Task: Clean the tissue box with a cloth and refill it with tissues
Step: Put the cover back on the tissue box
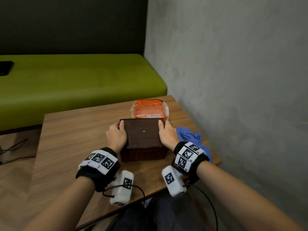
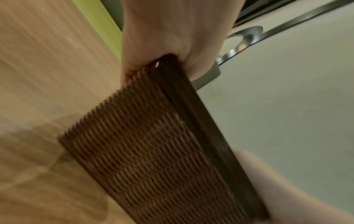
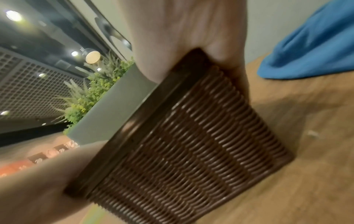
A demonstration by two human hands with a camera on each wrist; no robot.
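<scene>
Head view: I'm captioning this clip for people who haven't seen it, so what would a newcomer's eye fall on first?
First, the dark brown woven tissue box mid-table, gripped on either side by the left hand and right hand. Next, the orange tissue pack just behind the box, and the crumpled blue cloth to its right. Behind the wooden table runs a bright green bench.

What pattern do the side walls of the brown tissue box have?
A woven, ribbed wicker pattern in brown on the tissue box; the right wrist view shows it best.
</scene>
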